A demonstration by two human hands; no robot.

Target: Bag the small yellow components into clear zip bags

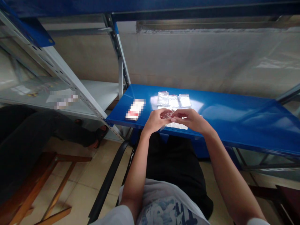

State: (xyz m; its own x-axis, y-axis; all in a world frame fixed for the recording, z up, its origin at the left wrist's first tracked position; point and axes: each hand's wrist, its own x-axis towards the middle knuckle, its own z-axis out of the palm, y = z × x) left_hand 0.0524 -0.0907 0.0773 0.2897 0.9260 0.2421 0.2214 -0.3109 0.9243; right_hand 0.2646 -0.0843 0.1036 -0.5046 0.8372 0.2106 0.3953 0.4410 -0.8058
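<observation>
My left hand (156, 121) and my right hand (194, 120) meet over the front part of a blue shelf (225, 115). Pinched in the fingers of my left hand is a small clear plastic bag (165, 115). The fingertips of my right hand press together at the bag's edge; whether they hold something tiny of their own is too small to make out. Under the hands lies a whitish sheet or bag (177, 125), partly covered. Just beyond sit flat clear plastic bags in a left pile (162, 99), a middle pile (173, 101) and a right pile (185, 100).
A pixelated white and red item (135, 109) lies at the shelf's left end. Metal uprights (77, 84) divide this shelf from a grey one (93, 90) bearing small items. A person's dark-trousered leg (70, 128) and a wooden stool (53, 184) are at left, beside a black armrest (107, 181).
</observation>
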